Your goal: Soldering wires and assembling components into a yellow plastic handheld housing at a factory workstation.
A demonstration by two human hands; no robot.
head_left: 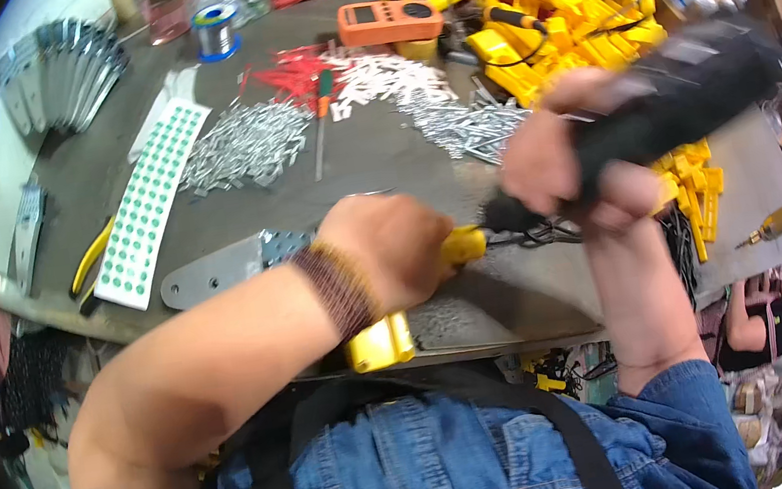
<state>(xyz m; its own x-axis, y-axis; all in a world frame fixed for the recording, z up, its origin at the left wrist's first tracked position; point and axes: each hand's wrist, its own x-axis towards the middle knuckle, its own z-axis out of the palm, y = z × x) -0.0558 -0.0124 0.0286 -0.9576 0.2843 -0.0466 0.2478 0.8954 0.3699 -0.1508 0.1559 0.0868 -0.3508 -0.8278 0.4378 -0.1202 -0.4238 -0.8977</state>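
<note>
My left hand (390, 250) is closed around a yellow plastic part (381, 344) near the table's front edge. Pieces of the part stick out below the hand and to its right. My right hand (550, 155), smeared by motion, grips a black hand-held power tool (682, 95). The tool's narrow tip (500, 215) points left, at the yellow end beside my left fingers. Whether the tip touches the part I cannot tell. Next to my left wrist lies a flat grey metal plate (213, 274) with a perforated end. My left fingertips are mostly hidden.
Metal pins (255, 143), white pieces (392, 80) and red pieces (295, 75) lie in heaps beyond my hands. A screwdriver (323, 118), a sticker sheet (153, 204), pliers (93, 257), an orange multimeter (388, 20) and yellow parts (559, 12) surround them. Another person (766, 320) is at right.
</note>
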